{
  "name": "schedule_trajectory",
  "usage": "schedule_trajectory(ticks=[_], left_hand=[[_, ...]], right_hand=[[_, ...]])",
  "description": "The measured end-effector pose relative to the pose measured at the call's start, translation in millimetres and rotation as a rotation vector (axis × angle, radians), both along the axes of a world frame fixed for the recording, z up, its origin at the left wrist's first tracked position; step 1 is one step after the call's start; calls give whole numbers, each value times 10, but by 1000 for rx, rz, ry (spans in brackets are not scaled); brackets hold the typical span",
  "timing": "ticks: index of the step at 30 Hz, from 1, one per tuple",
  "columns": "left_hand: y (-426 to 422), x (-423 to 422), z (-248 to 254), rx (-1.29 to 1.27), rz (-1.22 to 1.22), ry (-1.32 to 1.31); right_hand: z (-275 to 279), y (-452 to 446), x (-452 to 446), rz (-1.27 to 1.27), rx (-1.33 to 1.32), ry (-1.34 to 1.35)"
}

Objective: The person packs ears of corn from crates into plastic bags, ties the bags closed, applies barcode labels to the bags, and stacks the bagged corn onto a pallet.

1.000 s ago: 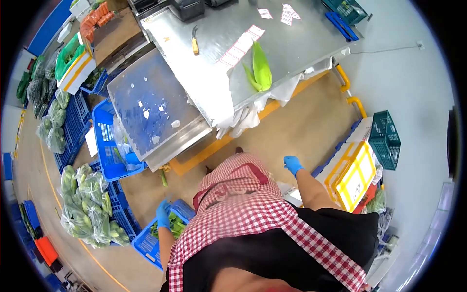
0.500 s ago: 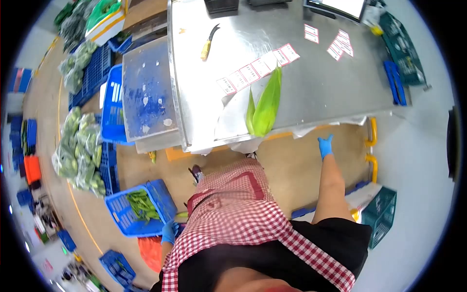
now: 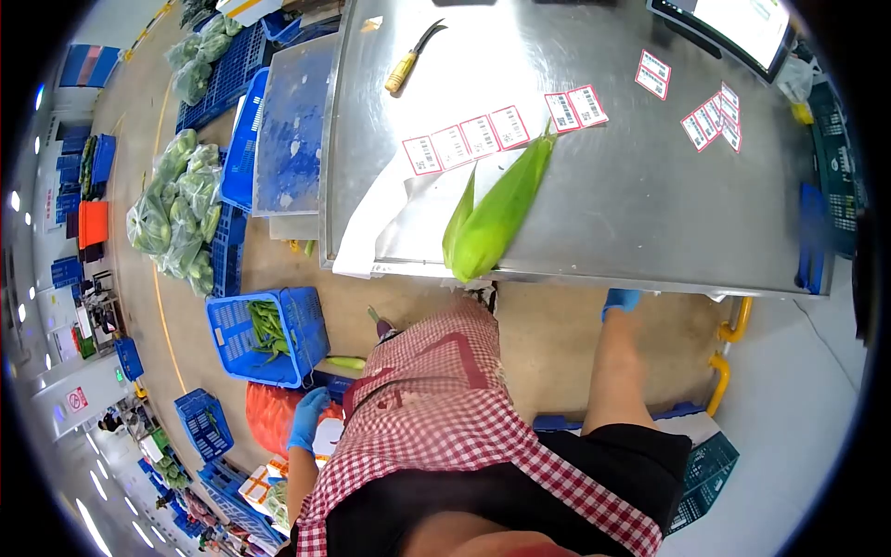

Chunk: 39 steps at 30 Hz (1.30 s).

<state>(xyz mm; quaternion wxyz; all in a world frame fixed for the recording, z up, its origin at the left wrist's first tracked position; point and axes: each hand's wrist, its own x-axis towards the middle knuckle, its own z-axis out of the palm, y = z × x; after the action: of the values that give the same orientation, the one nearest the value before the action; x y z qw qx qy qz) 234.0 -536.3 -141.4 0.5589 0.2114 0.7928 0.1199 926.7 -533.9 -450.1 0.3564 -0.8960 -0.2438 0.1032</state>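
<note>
An ear of corn in its green husk [image 3: 501, 215] lies near the front edge of the steel table [image 3: 640, 209], its tip touching a strip of printed labels [image 3: 466, 141]. My right hand [image 3: 620, 302], in a blue glove, is low at the table's front edge, which hides its fingers. My blue-gloved left hand [image 3: 308, 418] hangs by my side, above a red mesh sack [image 3: 272, 408] and near a blue crate of green pods or husks [image 3: 269, 336]. How its fingers are set is unclear. A curved knife with a yellow handle [image 3: 401, 71] lies farther back on the table.
More label sheets [image 3: 715, 119] lie at the table's right, by a monitor [image 3: 729, 32]. Bagged green vegetables [image 3: 176, 213] sit on blue crates at left. Yellow pipes [image 3: 733, 343] stand at right. A loose green ear or husk [image 3: 346, 362] lies on the floor.
The view has shifted, bringing the table closer. My right hand, with fingers spread before, is now partly behind the table edge. My left hand has moved away from the crate's rim.
</note>
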Motion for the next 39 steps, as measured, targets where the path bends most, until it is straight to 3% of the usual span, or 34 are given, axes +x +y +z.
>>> schedule_trajectory(ticks=[3,5,7,8,9,10,12,14,16,18,20,23,26,34,39], left_hand=[[-152,103,-102,7,37,-101],[-256,29,-196,13,-10,-84],[-361,-124,-406,24,-34,-111],[-388,-164,-458,32,-54,-109],[-390,-194,-489,42,-68,-102],[-378,-250,-492,49,-82,-89],[-309,-300,-409,81,-99,-121],[-281,-409,-448,140,-51,-175],[-287,-616,-534,131,-41,-187],[-360,-825,-609,293,-130,-150],[-383,-951,-431,299,-73,-145],[-655,-1316,-427,191,202,-225],[-1066,-1704,-712,236,342,-236],[-1187,-1979,-732,274,384,-231],[-1048,-1731,-835,266,268,-236]], right_hand=[[632,239,-580,-192,-307,-94],[434,9,-749,91,-155,42],[392,-143,-1252,582,-582,-292],[696,-94,-1693,383,-592,33],[866,-160,-2036,561,-398,-66],[722,-283,-2369,551,-340,78],[1305,-17,-3026,702,-488,244],[1603,205,-3462,768,-371,286],[1613,410,-3721,767,-416,340],[1754,531,-3936,789,-366,133],[1820,552,-4108,796,-427,55],[1903,535,-4332,808,-501,-56],[1988,478,-4439,784,-517,-108],[2032,359,-4279,754,-507,-7],[1906,33,-3996,817,-570,148]])
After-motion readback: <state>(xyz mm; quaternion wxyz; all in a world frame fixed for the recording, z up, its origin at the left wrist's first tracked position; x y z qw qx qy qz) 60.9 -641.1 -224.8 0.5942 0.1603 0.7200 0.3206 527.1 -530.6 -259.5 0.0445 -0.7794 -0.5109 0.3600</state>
